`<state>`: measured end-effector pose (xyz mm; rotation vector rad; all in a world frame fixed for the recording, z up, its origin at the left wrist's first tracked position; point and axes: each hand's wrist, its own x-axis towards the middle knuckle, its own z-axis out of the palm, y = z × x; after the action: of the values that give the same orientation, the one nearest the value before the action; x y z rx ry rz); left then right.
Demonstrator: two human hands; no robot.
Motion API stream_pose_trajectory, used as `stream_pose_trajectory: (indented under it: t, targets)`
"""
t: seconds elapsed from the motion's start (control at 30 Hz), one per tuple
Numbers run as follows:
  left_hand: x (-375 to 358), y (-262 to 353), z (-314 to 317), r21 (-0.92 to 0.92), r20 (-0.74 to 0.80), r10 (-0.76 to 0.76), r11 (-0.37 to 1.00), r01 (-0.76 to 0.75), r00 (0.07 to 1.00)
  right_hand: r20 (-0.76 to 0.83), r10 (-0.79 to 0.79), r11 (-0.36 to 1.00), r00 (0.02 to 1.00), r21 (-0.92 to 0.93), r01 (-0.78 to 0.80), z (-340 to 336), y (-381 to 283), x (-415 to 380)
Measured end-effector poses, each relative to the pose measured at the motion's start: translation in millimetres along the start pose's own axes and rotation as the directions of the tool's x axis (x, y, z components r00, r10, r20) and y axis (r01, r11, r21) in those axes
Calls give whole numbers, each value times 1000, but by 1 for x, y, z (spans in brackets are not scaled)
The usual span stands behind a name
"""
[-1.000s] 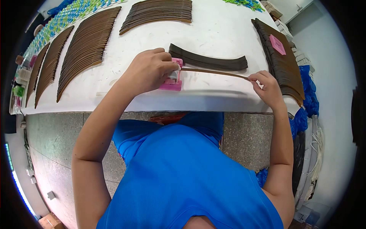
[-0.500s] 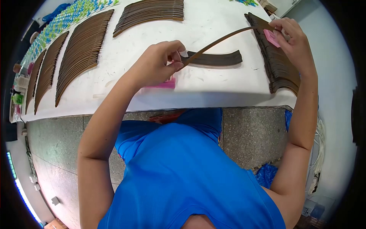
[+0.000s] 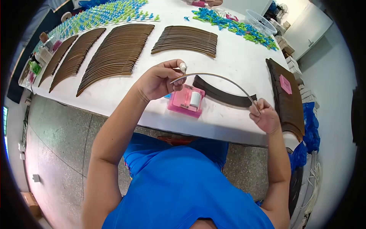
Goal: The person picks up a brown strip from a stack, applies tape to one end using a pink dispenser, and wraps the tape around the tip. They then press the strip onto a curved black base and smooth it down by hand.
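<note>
My left hand [image 3: 158, 80] is closed on one end of a thin curved brown strip [image 3: 221, 77], with something white wrapped on one fingertip. At the other end, my right hand [image 3: 265, 117] pinches the same strip, so it arches above the table between both hands. Under the arch lies a small stack of dark curved strips [image 3: 225, 94]. Just below my left hand sits a pink box [image 3: 178, 100] with a white roll [image 3: 195, 99] on it. To the right of my right hand is a large pile of dark brown strips [image 3: 289, 103], with a pink piece [image 3: 285, 84] on top.
Rows of brown curved strips [image 3: 114, 53] lie at the left, with another row [image 3: 187, 40] behind. Blue and green clips [image 3: 228, 23] are heaped near a clear tub [image 3: 260, 23]. More clips [image 3: 99, 17] line the far left. Another person's hand [image 3: 214, 3] shows at the back edge.
My right hand has come down from above the right pile toward the table front, still holding the strip, which now bows more strongly. The camera view has shifted, showing more of the far table.
</note>
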<state>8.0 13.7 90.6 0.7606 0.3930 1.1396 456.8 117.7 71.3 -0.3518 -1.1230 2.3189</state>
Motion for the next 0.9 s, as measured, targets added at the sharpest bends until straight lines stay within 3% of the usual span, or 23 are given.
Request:
stream_pose_trajectory:
  t: [0.2, 0.47, 0.57, 0.63, 0.67, 0.73, 0.83, 0.9]
  targets:
    - [-17, -4, -23, -52, 9, 81, 995, -81, 997, 139, -228, 900, 964, 408, 154, 56, 57, 52]
    - [-41, 1, -37, -115, -17, 197, 974, -197, 980, 221, -395, 827, 892, 508, 240, 75, 51, 92]
    - [-44, 3, -41, -139, -22, 213, 967, -214, 977, 216, -424, 842, 879, 451, 296, 77, 46, 99]
    - [-44, 3, -45, -175, -41, 232, 956, -235, 972, 33, -483, 860, 875, 206, 467, 80, 45, 104]
    - [-42, 3, -46, -174, -39, 232, 956, -235, 972, 33, -485, 859, 874, 205, 469, 79, 44, 108]
    - [-39, 2, -49, -226, -77, 258, 936, -269, 963, -102, -567, 823, 817, -52, 565, 72, 46, 118]
    - [-31, -2, -56, -306, -123, 286, 900, -311, 950, -208, -606, 795, 768, -207, 570, 62, 48, 134]
    - [-22, -6, -70, -368, -155, 313, 862, -349, 937, -241, -600, 799, 763, -215, 561, 58, 47, 141]
